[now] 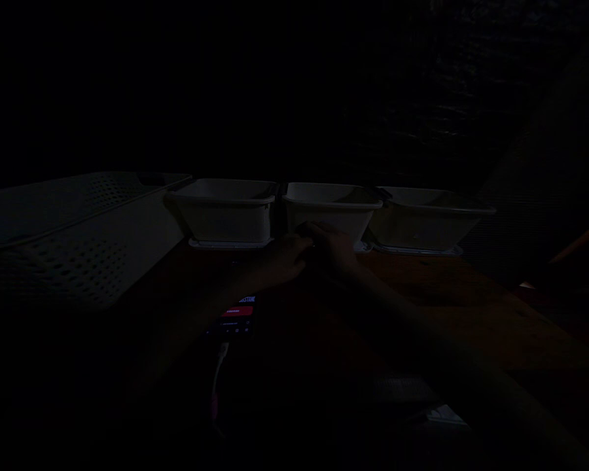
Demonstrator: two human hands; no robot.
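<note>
The scene is very dark. My left hand [293, 254] and my right hand [331, 243] meet over the wooden table, just in front of the middle white plastic bin [326, 212]. Both sets of fingers look curled and pressed together, and whatever is between them is hidden in the dark. Below my left forearm lies a phone [236, 320] with a lit screen showing a red bar. A white charging cable [220, 360] runs from its lower end towards me.
Left of the middle bin stands another white bin [230, 219], and a third bin [422, 226] is on its right. A large perforated basket [142, 242] fills the left side. The wooden table [491, 307] shows at right. Another person's arm [576, 247] appears at the right edge.
</note>
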